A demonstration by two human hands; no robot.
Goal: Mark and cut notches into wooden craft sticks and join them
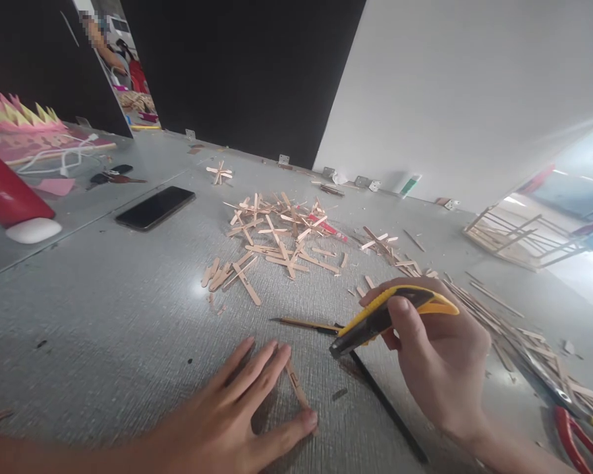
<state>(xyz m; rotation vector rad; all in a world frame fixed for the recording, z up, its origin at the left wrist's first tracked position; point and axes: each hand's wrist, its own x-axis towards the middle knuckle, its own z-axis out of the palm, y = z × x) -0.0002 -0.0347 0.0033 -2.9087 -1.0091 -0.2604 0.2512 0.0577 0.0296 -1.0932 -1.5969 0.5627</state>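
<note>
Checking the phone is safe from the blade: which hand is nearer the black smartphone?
Left. The left hand lies flat on the table, nearer the camera and right of the smartphone; the right hand, gripping the yellow utility knife, is farther off to the right.

I see my left hand [237, 411] flat on the surface [103, 309], with one stick [296, 385] between its fingers and thumb. My right hand [439, 368] is just to its right, with a knife [380, 319] in it. A pile of sticks [277, 237] lies behind them. A phone [155, 207] lies left of the pile.
</note>
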